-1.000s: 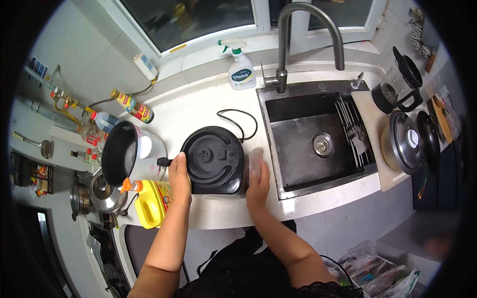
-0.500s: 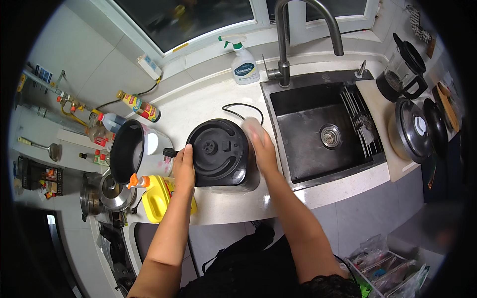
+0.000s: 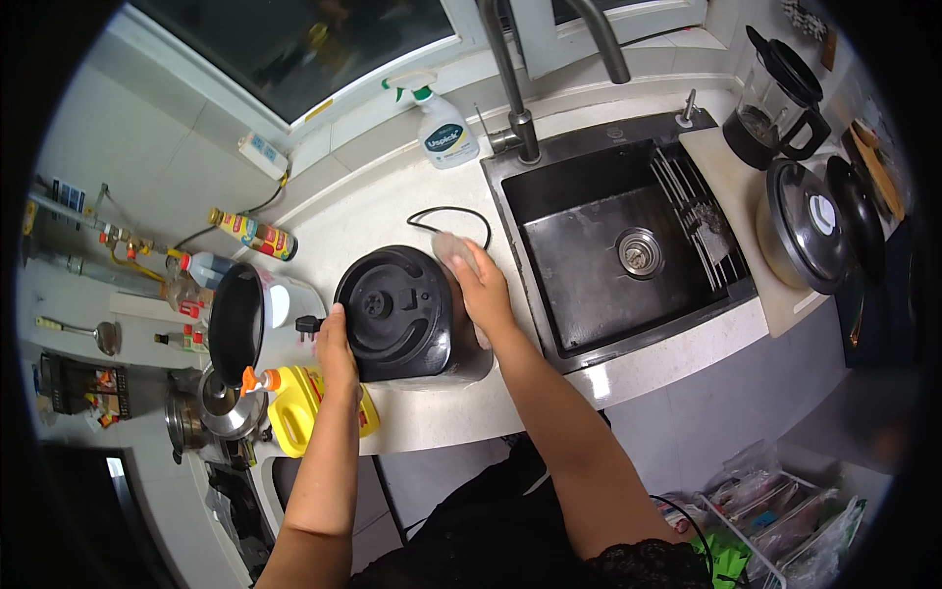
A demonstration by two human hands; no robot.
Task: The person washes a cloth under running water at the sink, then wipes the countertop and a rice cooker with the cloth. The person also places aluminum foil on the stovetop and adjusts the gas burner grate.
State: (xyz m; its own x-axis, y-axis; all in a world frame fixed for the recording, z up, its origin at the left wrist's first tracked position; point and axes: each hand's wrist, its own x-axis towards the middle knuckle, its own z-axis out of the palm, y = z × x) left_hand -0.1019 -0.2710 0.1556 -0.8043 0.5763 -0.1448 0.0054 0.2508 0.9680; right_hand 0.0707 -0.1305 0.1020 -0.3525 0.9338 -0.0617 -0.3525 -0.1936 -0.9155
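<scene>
A squat black kitchen appliance (image 3: 392,314) stands on the white counter, its round recessed face with curved slots turned up. My left hand (image 3: 339,358) grips its left side, the thumb at the upper edge. Just beyond those fingertips a black plug (image 3: 308,324) sticks out. In my right hand (image 3: 486,290) is a greyish-pink cloth (image 3: 453,247), closed under the fingers and pressed to the appliance's far right side. A black cord (image 3: 451,209) loops over the counter behind it.
Left of the appliance stand a pale pot (image 3: 289,309) with a dark inside and a yellow bottle (image 3: 292,412). Behind is a white spray bottle (image 3: 448,135). A black sink (image 3: 579,285) with a tall tap (image 3: 515,88) lies right; beyond it are a lidded pot (image 3: 805,231) and blender jug (image 3: 775,113).
My view has tilted and shifted, so the counter things sit farther left. My right hand has slid the cloth along the appliance toward its far side. My left hand keeps its place.
</scene>
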